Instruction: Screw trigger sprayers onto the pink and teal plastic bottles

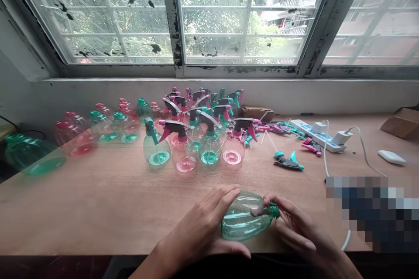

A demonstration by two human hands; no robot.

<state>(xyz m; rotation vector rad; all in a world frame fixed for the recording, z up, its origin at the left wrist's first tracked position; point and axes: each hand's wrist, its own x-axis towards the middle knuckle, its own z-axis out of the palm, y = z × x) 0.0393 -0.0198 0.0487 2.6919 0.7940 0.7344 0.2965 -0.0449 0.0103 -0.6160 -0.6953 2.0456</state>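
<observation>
A clear green plastic bottle (244, 220) without a spray head lies on its side at the near edge of the wooden table (108, 200). My left hand (199, 226) wraps round its body, fingers over the top and thumb underneath. My right hand (299, 231) pinches the bottle's threaded neck with thumb and fingertips. Beyond the bottle, mid-table, stand several assembled green and pink spray bottles (196, 139) with trigger heads fitted.
Headless pink and green bottles (98, 128) lie at the left. Loose trigger spray heads (288, 161) sit right of the group, beside a white power strip (322, 136) with plugs and cables. A white object (391, 157) and a cardboard box (402, 123) are far right. Windows behind.
</observation>
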